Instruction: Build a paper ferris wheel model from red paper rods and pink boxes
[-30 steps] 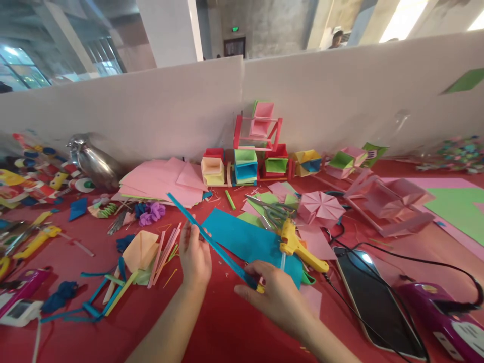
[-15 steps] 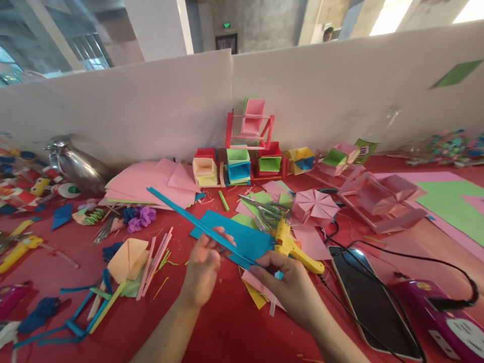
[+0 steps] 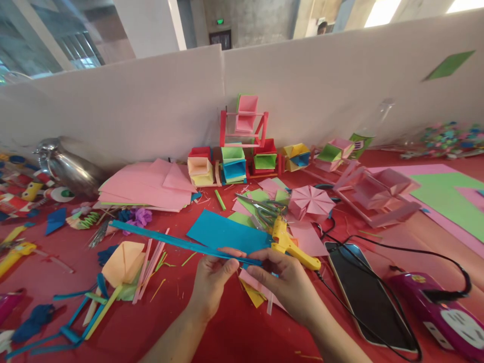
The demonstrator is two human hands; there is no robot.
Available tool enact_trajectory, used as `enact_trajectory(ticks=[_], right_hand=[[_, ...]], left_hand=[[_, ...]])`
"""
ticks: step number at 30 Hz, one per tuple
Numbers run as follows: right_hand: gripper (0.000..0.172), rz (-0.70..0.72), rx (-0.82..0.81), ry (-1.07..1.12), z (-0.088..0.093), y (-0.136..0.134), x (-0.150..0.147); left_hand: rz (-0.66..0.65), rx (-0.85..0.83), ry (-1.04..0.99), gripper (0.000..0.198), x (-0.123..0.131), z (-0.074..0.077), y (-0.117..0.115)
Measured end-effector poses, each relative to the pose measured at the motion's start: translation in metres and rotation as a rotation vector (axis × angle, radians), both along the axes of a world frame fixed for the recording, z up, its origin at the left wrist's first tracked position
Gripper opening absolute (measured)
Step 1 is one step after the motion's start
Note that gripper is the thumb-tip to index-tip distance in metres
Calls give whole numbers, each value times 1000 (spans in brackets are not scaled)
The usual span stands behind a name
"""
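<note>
A long, narrow folded strip of blue paper (image 3: 162,235) runs from the left into both hands. My left hand (image 3: 214,280) pinches it near its right end, thumb on top. Close beside, my right hand (image 3: 278,272) grips that right end between thumb and fingers. Behind the hands a flat blue paper sheet (image 3: 227,232) lies on the red table (image 3: 227,333). A yellow hot glue gun (image 3: 289,244) rests just beyond my right hand. Pink and yellow paper scraps (image 3: 255,295) lie partly under that hand.
Folded paper boxes (image 3: 234,169) line the white partition (image 3: 151,106). Scissors (image 3: 260,204) lie behind the glue gun. To the right are a phone (image 3: 370,297), black cables and a purple power strip (image 3: 442,307). Pink sheets (image 3: 143,186) and a blue strip frame (image 3: 70,333) are at left.
The blue strip has swung lower at its left end and now lies flatter. My left hand has closed its thumb onto the strip and moved nearer my right hand.
</note>
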State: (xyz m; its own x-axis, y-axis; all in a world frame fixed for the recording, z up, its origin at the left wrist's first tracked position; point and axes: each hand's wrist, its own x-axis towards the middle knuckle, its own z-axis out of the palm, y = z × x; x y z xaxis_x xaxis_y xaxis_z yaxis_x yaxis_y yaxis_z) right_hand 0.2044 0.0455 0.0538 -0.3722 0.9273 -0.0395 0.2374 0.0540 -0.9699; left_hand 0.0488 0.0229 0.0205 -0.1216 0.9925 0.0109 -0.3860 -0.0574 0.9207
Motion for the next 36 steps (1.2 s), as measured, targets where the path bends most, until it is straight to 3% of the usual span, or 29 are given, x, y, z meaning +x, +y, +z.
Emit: enact_trajectory(ticks=[10, 20, 25, 28, 32, 36], right_hand=[[23, -64, -98, 230, -3, -1, -5], [28, -106, -88, 187, -4, -1, -5], [31, -21, -109, 151, -8, 1, -6], [33, 2, -101, 94, -7, 2, -6], [34, -79, -62, 96, -4, 4, -3], [32, -121, -46, 99, -2, 6, 3]], left_hand=[[78, -145, -141, 13, 9, -3, -4], [46, -175, -237, 24, 9, 4, -4], [82, -162, -208, 20, 8, 3, -4], [34, -164, -175, 22, 9, 2, -4], [-77, -96, -154, 40, 2, 4, -2], [108, -57, -115, 33, -9, 6, 4]])
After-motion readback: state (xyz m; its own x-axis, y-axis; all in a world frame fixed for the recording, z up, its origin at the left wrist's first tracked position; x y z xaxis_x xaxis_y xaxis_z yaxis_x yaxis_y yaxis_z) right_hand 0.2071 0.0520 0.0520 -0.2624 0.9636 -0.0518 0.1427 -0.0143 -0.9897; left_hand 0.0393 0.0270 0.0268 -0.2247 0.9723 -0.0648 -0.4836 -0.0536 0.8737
